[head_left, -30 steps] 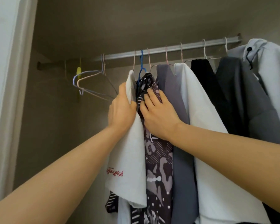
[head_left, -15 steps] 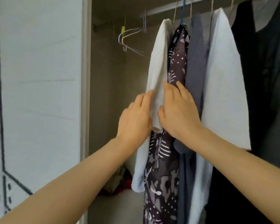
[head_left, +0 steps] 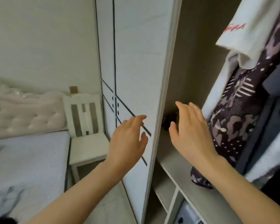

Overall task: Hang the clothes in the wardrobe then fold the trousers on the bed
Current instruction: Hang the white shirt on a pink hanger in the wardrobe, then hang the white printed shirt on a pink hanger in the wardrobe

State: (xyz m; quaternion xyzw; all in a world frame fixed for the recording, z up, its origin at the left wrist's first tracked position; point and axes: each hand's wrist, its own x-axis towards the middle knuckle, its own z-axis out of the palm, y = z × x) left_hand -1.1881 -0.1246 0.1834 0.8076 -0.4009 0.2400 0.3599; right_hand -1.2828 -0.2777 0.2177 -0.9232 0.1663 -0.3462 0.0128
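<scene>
While both spread empty, the left hand fronts the wardrobe door, the right hand at its three o'clock.

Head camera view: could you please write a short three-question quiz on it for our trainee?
1. True or false: the left hand and the right hand both hold nothing.
2. Which hangs nearest the right hand? A: the dark purple patterned garment. B: a yellow raincoat. C: a green jumper.
3. What colour is the lettering on the white cloth garment?

Key: 1 true; 2 A; 3 red.
</scene>
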